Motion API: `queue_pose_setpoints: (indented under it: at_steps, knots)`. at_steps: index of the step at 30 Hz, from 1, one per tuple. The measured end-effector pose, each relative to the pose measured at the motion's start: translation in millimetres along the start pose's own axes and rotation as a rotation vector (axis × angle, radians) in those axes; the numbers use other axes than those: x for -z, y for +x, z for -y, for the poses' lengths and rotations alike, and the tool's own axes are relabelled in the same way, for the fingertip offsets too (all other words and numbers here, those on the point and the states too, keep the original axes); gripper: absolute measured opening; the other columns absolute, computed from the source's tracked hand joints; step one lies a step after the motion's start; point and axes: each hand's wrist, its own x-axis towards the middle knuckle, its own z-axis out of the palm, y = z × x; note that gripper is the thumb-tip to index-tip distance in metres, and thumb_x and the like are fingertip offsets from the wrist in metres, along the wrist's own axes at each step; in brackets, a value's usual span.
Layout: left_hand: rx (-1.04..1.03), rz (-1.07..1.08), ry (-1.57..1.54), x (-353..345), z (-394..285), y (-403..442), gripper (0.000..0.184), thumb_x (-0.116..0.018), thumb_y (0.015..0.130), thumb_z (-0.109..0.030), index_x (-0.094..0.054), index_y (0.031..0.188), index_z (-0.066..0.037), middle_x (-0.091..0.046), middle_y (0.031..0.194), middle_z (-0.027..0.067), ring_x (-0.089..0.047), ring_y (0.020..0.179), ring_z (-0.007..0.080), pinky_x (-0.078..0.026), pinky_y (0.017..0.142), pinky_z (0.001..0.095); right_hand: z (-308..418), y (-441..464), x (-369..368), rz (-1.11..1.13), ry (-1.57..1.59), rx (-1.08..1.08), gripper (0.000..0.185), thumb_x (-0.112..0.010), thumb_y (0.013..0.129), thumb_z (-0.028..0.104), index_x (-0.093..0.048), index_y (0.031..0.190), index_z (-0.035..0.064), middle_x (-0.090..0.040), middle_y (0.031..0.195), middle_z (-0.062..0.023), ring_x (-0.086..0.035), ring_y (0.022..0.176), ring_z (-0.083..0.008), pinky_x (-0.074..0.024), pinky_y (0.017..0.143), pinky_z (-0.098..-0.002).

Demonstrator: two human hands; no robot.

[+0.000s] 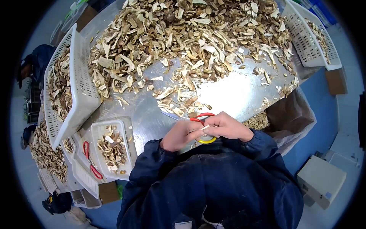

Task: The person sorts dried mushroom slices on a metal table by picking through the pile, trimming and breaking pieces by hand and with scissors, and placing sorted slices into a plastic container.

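Observation:
My left hand point(180, 134) and my right hand point(227, 127) meet at the table's near edge, both closed, fingertips pinched together. Between the fingertips sits a small pale piece of sliced mushroom point(206, 128). Scissors with a red handle loop point(207, 114) are at my right hand, which appears to hold them; a yellow loop point(207, 141) shows under the fingers. My fingers hide how the loops join. Just beyond lie loose mushroom slices point(187, 97) on the metal table point(146, 118).
A large heap of dried mushroom slices point(183, 34) covers the far table. White baskets of slices stand at left point(82, 82) and right point(305, 42). Nearer left are a white tray point(126, 141) and red-handled scissors point(90, 160). A lined bin point(293, 118) stands right. Other people are at left.

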Motion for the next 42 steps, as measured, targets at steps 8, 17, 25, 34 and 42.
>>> queue_pose_setpoints:
  at_steps: [8,17,25,34,42]
  knots:
    - [0.102,0.015,-0.242,-8,-1,12,0.025,-0.052,0.09,-0.016,-0.055,0.073,0.001,-0.053,0.062,0.0009,-0.048,0.061,0.0074,-0.038,0.057,0.0235,-23,-2,5,0.01,0.394,-0.085,0.022,-0.054,0.09,0.018,-0.058,0.074,0.0024,-0.044,0.056,0.0042,-0.038,0.048,-0.0032,-0.0283,0.045,-0.0198]
    - [0.206,-0.137,-0.555,-13,11,12,0.02,-0.046,0.092,-0.018,-0.055,0.085,-0.002,-0.05,0.067,-0.0024,-0.044,0.059,0.0073,-0.037,0.058,0.0226,-38,8,14,-0.682,0.334,-0.029,0.021,-0.05,0.092,0.015,-0.058,0.101,-0.0013,-0.042,0.053,0.0032,-0.036,0.047,-0.0041,-0.0294,0.044,-0.0194]
    - [0.062,-0.284,-0.262,-22,-11,18,0.055,-0.048,0.091,-0.007,-0.026,0.141,-0.004,-0.051,0.078,0.0011,-0.047,0.07,0.0075,-0.04,0.065,0.0221,-25,15,-24,-0.491,0.666,0.037,0.011,-0.054,0.091,0.014,-0.057,0.09,0.0035,-0.049,0.065,0.0049,-0.039,0.053,-0.0009,-0.0306,0.049,-0.0165]
    - [0.068,-1.046,0.538,84,54,15,0.032,-0.068,0.076,-0.016,-0.061,0.105,-0.004,-0.055,0.092,0.0105,-0.057,0.071,0.0194,-0.047,0.065,0.0321,-45,29,24,-0.294,1.307,0.325,0.016,-0.052,0.091,0.018,-0.05,0.093,0.0027,-0.048,0.076,-0.0049,-0.044,0.057,-0.0114,-0.033,0.038,-0.0202]
    - [0.138,-0.977,0.617,94,77,26,0.018,-0.067,0.073,-0.007,-0.06,0.09,-0.005,-0.052,0.089,0.0091,-0.058,0.068,0.0214,-0.048,0.063,0.032,-59,40,20,-0.215,1.14,0.348,0.015,-0.053,0.091,0.016,-0.053,0.095,0.0013,-0.052,0.07,-0.0057,-0.043,0.045,-0.0103,-0.0311,0.037,-0.02]
